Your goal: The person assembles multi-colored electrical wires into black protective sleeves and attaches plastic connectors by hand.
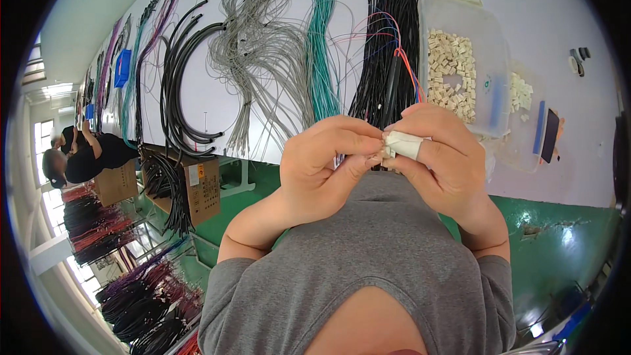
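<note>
My left hand (332,161) and my right hand (447,158) meet in front of my chest, at the table's near edge. White tape (406,145) wraps one finger of my right hand. Between the fingertips of that hand shows a small cream connector housing (388,147), partly hidden. The left thumb and forefinger pinch right beside it; what lies between them is covered. Just beyond the hands a black sleeved cable (392,82) ends in red and blue wires (413,72), which run down behind my right hand.
A clear plastic bin (496,46) of cream connector housings (450,72) stands right of the black cable bundle (374,46). Teal wires (320,33), grey wires (256,59) and thick black tubes (172,85) lie leftward. Tape rolls (576,62) sit far right. People (85,154) work at left beside cardboard boxes (200,187).
</note>
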Demonstrator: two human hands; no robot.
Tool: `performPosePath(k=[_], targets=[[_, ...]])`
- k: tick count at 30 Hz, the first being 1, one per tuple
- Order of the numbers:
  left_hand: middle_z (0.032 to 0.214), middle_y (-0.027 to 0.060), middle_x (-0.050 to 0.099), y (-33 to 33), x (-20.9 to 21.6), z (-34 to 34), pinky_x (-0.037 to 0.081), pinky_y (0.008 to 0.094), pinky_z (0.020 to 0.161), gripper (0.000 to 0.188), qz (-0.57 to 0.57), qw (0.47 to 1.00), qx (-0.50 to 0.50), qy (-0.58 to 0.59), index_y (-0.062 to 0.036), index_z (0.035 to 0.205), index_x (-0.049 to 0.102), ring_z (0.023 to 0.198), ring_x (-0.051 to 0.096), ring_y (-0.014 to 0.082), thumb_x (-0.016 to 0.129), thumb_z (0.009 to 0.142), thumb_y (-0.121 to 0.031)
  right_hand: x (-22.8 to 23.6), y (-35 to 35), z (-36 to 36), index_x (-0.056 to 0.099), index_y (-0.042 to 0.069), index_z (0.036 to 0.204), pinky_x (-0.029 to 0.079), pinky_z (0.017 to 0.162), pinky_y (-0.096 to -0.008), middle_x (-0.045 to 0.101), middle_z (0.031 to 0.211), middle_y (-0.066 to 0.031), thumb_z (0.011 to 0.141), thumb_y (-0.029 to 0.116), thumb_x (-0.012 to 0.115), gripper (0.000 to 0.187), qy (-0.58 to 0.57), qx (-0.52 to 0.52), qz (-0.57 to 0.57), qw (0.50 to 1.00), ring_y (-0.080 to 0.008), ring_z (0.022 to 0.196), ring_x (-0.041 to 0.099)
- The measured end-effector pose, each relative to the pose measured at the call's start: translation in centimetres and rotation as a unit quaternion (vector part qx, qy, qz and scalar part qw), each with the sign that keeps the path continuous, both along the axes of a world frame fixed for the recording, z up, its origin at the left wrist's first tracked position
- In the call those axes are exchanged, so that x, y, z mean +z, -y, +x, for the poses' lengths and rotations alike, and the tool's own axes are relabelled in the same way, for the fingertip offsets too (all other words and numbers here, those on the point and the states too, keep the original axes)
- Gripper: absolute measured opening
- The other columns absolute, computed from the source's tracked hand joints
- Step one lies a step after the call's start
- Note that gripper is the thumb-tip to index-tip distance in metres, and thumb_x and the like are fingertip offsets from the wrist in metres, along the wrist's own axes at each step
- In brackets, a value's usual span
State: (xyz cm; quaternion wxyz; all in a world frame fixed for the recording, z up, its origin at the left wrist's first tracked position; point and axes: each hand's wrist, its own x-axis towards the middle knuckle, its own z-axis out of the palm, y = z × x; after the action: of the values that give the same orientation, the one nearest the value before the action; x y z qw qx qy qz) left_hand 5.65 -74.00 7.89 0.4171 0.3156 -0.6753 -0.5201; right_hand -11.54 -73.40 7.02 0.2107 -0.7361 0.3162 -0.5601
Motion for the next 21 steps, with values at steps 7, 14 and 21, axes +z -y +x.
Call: performPosePath(k=[7, 14, 21], targets=[[0.09, 0.0143, 0.054, -0.6, 0.0, -0.6, 0.044, 0.0227, 0.069, 0.009, 0.143, 0.973, -0.022, -0.179, 0.005, 0.084, 0.053, 0.08, 0.053, 0.0148, 0.053, 0.075, 0.005, -0.3, 0.1, -0.4, 0.057, -0.004, 0.075, 0.044, 0.055, -0.0296, 0.056, 0.077, -0.0115, 0.059, 0.002, 0.065, 0.019, 0.045, 0.058, 0.015, 0.997, -0.0231, 0.064, 0.053], [0.091, 0.0142, 0.053, -0.2, -0.2, -0.6, 0.044, 0.0233, 0.07, 0.011, 0.097, 0.987, -0.042, -0.122, 0.0054, 0.087, 0.052, 0.081, 0.053, 0.0148, 0.051, 0.076, 0.006, -0.1, -0.2, -0.4, 0.057, -0.003, 0.075, 0.043, 0.054, -0.0276, 0.056, 0.077, -0.0106, 0.059, 0.002, 0.065, 0.018, 0.028, 0.026, 0.036, 0.999, -0.0219, 0.064, 0.054], [0.092, 0.0141, 0.053, -0.1, -0.8, -0.6, 0.044, 0.0236, 0.07, 0.011, 0.128, 0.978, -0.054, -0.155, 0.0044, 0.087, 0.052, 0.079, 0.053, 0.0137, 0.052, 0.076, 0.005, -0.4, -0.1, -0.6, 0.059, -0.001, 0.076, 0.042, 0.053, -0.026, 0.056, 0.076, -0.0083, 0.06, 0.001, 0.064, 0.017, 0.049, 0.044, 0.085, 0.994, -0.019, 0.064, 0.054]])
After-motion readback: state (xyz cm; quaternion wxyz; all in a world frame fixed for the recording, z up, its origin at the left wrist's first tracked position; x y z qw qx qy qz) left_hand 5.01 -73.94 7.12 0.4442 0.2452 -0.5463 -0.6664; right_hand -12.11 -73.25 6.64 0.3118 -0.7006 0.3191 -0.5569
